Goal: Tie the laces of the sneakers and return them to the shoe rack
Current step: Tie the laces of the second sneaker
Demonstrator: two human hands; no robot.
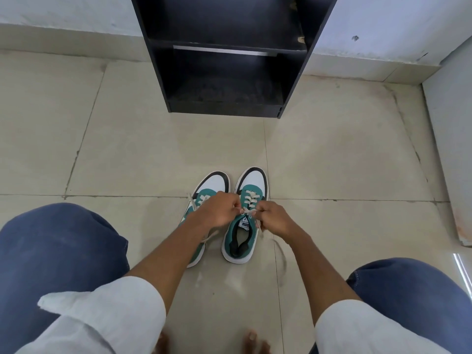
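Both hands pinch the white lace ends over the tongue of the right-hand sneaker [244, 221]: left hand [219, 209] and right hand [272, 218] sit close together, fingers closed on the lace [247, 212]. That shoe's long axis points toe-first at the black shoe rack [224, 72], well ahead on the tiled floor [127, 149]. Just beside it, under the left forearm, the other sneaker [210, 186] lies with loose laces, probably untied.

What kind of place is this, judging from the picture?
Probably a home entryway or room corner: a black shoe rack stands against a pale wall, and a pair of sneakers sits on the tiled floor before it.
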